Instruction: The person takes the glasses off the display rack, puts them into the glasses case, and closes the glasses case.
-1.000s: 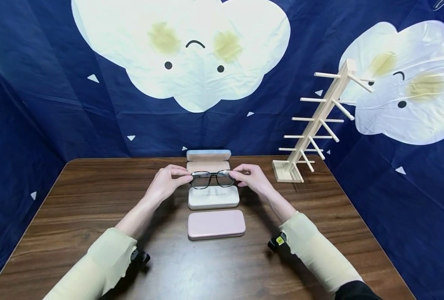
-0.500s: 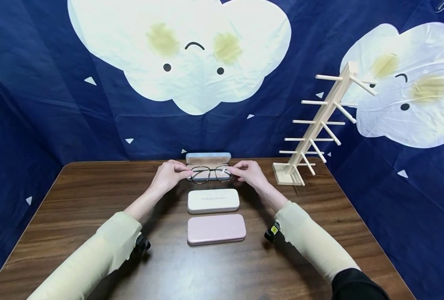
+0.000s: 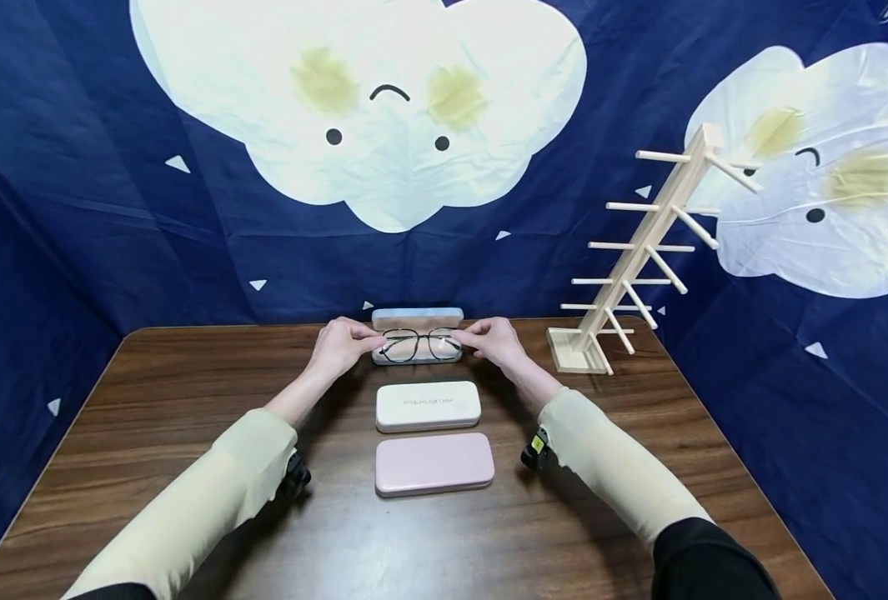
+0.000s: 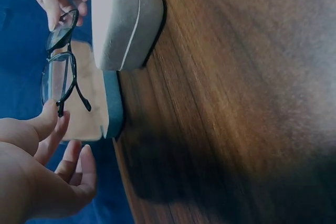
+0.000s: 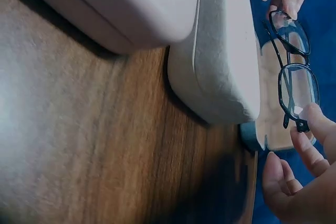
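Black-framed eyeglasses (image 3: 416,335) are held level between both hands over an open light-blue glasses case (image 3: 417,317). My left hand (image 3: 338,346) pinches the frame's left end between thumb and finger. At the opposite end, my right hand (image 3: 498,341) pinches the frame the same way. The temples look folded behind the lenses in the right wrist view. Beneath the glasses, the case's pale lining (image 4: 86,87) shows in the left wrist view. Whether the glasses touch the lining cannot be told. Nearer the body lie a closed white glasses case (image 3: 428,414) and a closed pink glasses case (image 3: 434,467).
A wooden peg rack (image 3: 624,258) stands at the back right of the brown wooden table (image 3: 188,400). Behind the table hangs a dark-blue cloth (image 3: 188,250) with printed clouds. The three cases stand in one column, the open one nearest the cloth.
Both hands have carried the glasses away from the body, from above the white case's back edge to over the open blue case. The closed cases stay in place; the view has shifted slightly.
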Demonstrator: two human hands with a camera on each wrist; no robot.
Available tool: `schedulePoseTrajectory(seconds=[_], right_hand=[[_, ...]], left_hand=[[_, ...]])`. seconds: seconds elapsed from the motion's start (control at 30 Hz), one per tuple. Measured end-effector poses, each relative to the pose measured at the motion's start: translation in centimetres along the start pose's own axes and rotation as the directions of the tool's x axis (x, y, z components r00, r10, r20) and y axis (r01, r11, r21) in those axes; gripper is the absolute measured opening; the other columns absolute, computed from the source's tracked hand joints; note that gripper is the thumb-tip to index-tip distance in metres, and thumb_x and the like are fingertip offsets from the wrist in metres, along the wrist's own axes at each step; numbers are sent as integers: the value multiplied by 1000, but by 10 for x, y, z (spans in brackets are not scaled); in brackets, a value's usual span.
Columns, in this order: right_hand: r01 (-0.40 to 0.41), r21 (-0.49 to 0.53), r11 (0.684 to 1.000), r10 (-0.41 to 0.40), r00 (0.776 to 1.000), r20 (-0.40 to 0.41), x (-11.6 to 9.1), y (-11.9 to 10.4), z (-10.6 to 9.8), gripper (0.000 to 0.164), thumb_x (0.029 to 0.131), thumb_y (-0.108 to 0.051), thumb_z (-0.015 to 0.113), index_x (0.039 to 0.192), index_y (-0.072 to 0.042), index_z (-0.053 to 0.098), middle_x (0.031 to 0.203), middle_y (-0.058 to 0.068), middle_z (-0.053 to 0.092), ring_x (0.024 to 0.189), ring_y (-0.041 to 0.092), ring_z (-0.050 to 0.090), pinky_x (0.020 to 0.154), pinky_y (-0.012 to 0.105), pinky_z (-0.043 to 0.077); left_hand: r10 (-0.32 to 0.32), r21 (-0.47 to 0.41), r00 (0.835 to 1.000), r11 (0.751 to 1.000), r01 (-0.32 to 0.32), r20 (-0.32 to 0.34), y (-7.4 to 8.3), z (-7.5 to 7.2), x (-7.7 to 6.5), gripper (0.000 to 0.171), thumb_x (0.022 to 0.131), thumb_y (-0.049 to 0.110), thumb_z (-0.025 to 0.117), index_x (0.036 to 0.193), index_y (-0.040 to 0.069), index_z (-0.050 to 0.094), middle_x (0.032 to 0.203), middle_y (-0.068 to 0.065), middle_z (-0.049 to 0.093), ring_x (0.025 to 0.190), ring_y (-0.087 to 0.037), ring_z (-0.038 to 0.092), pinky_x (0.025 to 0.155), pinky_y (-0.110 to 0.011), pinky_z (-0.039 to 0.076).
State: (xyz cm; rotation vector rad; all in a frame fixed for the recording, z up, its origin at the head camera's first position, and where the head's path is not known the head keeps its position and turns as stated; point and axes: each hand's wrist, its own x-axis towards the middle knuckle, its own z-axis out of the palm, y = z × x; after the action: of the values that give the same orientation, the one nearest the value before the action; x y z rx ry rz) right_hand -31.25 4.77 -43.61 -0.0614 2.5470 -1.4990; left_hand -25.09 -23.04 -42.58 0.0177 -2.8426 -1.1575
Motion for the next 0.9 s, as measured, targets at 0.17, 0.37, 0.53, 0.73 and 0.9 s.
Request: schedulePoseTrajectory(seconds=[0.17, 0.37, 0.53, 0.73, 0.9], right_hand=[[-14, -7, 1000, 14, 1000, 26, 8, 1, 3, 27, 86, -27, 85, 94, -2, 79, 89, -3, 73, 98, 36, 72, 83, 42, 63], [-34, -1, 999, 34, 997, 62, 16, 2, 4, 24, 89, -20, 83, 99, 1, 79, 90, -2, 73, 96, 26, 72, 79, 34, 64], [-44, -5, 999, 45, 996, 73, 23, 4, 6, 22, 88, -18, 83, 99, 1, 79, 91, -2, 74, 88, 16, 70, 74, 28, 63], [-40, -4, 999, 41, 996, 79, 29, 6, 7, 22, 88, -17, 83, 100, 1, 79, 91, -3, 74, 79, 7, 65, 75, 28, 63], [-39, -35, 999, 41, 996, 77, 31, 7, 8, 23, 88, -18, 83, 100, 1, 80, 90, -2, 74, 78, 10, 67, 71, 25, 61]], left_hand=[[-20, 17, 1000, 1000, 20, -6, -5, 4, 7, 22, 93, 27, 77, 102, 8, 83, 119, -16, 76, 124, -35, 64, 110, -49, 47], [-51, 10, 999, 999, 51, -9, -10, 9, 13, 23, 92, 28, 78, 101, 7, 83, 115, -14, 78, 122, -36, 65, 109, -49, 48], [-71, 1, 997, 998, 71, -23, -12, 12, 16, 23, 91, 29, 79, 99, 8, 83, 110, -13, 79, 119, -36, 67, 106, -48, 50], [-78, 13, 997, 997, 78, -21, -16, 18, 21, 24, 91, 30, 78, 101, 8, 83, 113, -14, 78, 120, -36, 67, 106, -48, 50], [-86, 16, 996, 996, 87, -27, -20, 21, 23, 24, 91, 29, 79, 101, 8, 83, 114, -14, 78, 119, -35, 67, 103, -48, 51]])
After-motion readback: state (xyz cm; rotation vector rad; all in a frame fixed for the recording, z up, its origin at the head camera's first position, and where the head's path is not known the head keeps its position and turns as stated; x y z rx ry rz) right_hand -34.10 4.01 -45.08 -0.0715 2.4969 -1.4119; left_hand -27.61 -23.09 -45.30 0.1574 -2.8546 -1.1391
